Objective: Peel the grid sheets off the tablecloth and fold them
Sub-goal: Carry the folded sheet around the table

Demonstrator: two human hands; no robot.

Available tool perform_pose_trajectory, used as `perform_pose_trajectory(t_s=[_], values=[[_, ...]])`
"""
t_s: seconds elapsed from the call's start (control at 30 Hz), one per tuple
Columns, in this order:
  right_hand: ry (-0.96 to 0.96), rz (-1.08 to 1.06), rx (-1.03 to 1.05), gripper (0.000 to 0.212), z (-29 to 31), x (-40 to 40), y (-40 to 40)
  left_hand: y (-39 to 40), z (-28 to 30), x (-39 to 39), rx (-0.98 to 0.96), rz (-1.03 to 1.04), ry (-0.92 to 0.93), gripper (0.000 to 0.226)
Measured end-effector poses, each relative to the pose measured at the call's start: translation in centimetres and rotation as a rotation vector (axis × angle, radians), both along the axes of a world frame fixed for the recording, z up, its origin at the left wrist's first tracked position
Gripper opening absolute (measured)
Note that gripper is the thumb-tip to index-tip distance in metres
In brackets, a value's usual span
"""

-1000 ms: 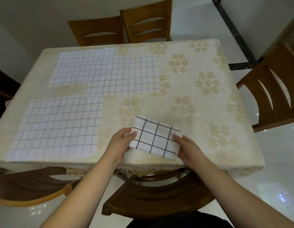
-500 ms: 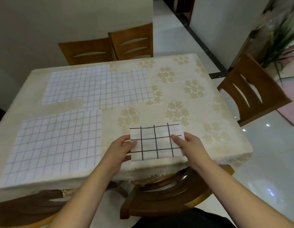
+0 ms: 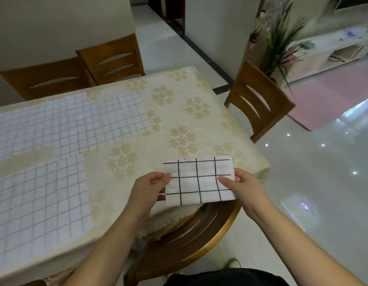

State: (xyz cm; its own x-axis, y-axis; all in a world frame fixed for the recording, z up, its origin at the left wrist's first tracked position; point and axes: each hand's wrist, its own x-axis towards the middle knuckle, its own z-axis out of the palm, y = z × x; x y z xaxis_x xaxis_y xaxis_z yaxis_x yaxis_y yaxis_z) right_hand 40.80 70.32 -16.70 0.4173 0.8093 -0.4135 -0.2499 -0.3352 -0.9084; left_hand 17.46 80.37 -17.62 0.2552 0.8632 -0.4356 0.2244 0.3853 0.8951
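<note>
Levelled since a second ago, the small folded white sheet with bold black grid lines [image 3: 199, 179] hangs above the table's near right corner, pinched at its side edges by left hand [image 3: 148, 188] and right hand [image 3: 241, 187]; two pale grid sheets [image 3: 38, 203] lie on the cream floral tablecloth [image 3: 179, 112].

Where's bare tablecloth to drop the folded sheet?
Free: the floral tablecloth strip between the far grid sheet and the right table edge, just beyond the folded sheet that the left hand and right hand pinch. Crowded: left side, near grid sheet.

Matt paper grid sheets [image 3: 40, 195] lie on a soft cream tablecloth [image 3: 179, 112]; varnished wooden chairs [image 3: 259, 104], glossy floor tiles [image 3: 323, 162].
</note>
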Motion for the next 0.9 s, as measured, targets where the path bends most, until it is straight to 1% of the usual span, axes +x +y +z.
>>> perform_pose_trajectory(t_s=[0.07, 0.2, 0.27, 0.53, 0.63, 0.77, 0.9], values=[[0.000, -0.035, -0.005, 0.022, -0.3, 1.5, -1.0, -0.7, 0.5, 1.9, 0.024, -0.020, 0.016, 0.017], [-0.005, -0.115, -0.009, 0.016, -0.8, 5.0, -3.2, -2.6, 1.2, 6.3, 0.059, -0.073, 0.023, 0.020], [-0.032, -0.127, -0.012, 0.019, -0.9, 7.3, -4.7, -3.8, 1.3, 8.9, 0.067, -0.098, 0.038, 0.022], [-0.092, -0.216, -0.008, 0.017, -1.3, 18.1, -11.6, -9.4, 1.2, 20.6, -0.020, -0.184, 0.041, 0.018], [-0.123, -0.234, -0.024, 0.017, -1.4, 21.9, -13.9, -11.5, 1.4, 24.4, -0.040, -0.177, 0.020, 0.016], [-0.119, -0.210, -0.053, 0.022, -1.6, 25.6, -16.4, -12.6, 1.6, 28.5, -0.062, -0.147, -0.031, 0.015], [-0.076, -0.235, -0.051, 0.015, -2.0, 28.6, -17.4, -12.4, 1.3, 31.7, -0.054, -0.169, -0.020, 0.014]])
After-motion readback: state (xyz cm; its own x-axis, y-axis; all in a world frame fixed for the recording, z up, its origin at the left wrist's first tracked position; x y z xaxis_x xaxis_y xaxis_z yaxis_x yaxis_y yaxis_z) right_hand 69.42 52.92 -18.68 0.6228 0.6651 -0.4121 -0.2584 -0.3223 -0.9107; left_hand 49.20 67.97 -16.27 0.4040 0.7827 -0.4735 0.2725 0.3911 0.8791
